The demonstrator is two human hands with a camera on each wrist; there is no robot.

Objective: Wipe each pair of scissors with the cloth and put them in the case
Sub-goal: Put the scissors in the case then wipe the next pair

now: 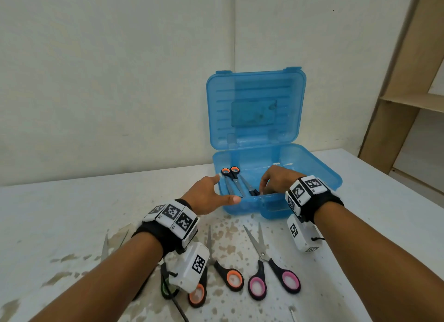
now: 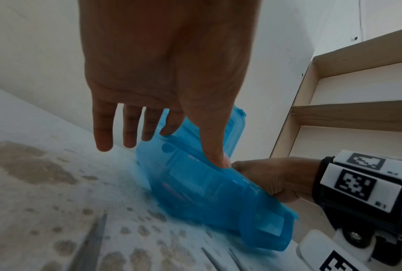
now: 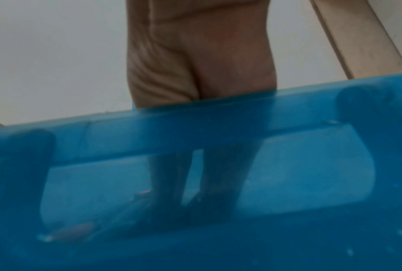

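A pair of scissors with orange-lined handles [image 1: 232,177] is lying inside the open blue case [image 1: 322,168], its blades pointing toward the right hand [image 1: 276,180], which is reaching down into the case just beside the blade tips. That hand's fingers are curling downward over a dark handle piece [image 1: 254,192] of a second pair at the front wall, but whether they are actually pinching it cannot be told; the right wrist view is only showing blurred finger shapes through the blue plastic. On the other side of the scissors, the left hand [image 1: 211,197] is spreading wide with straight fingers, its thumb [image 2: 214,146] touching the case's front rim and its other fingertips near the orange handles, holding nothing. Below both wrists, on the stained white table [image 1: 72,213], a pink-handled pair [image 1: 269,266] and an orange-handled pair [image 1: 223,271] are lying open, well apart from either hand. A wooden shelf [image 1: 408,101] is standing beyond the right hand.
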